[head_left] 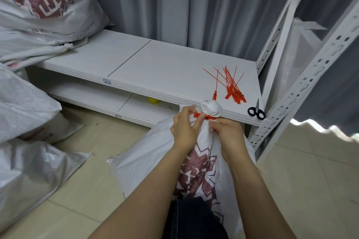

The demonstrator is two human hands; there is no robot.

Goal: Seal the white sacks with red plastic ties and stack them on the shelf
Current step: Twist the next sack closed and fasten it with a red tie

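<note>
A white sack [198,169] with a dark red print stands on the floor in front of me, its neck bunched into a knob at the shelf's front edge. A red plastic tie [204,117] is wrapped round that neck. My left hand [184,128] pinches the tie's tab end against the neck. My right hand [227,132] grips the sack just below the neck on the right, fingers curled into the cloth. A loose pile of red ties [232,87] lies on the white shelf [155,64], just beyond the sack's neck.
Black-handled scissors [256,111] lie at the shelf's front right corner. A printed white sack [46,7] rests on the shelf's left end. More white sacks [29,163] lie on the floor at left. The perforated shelf upright [310,79] rises at right.
</note>
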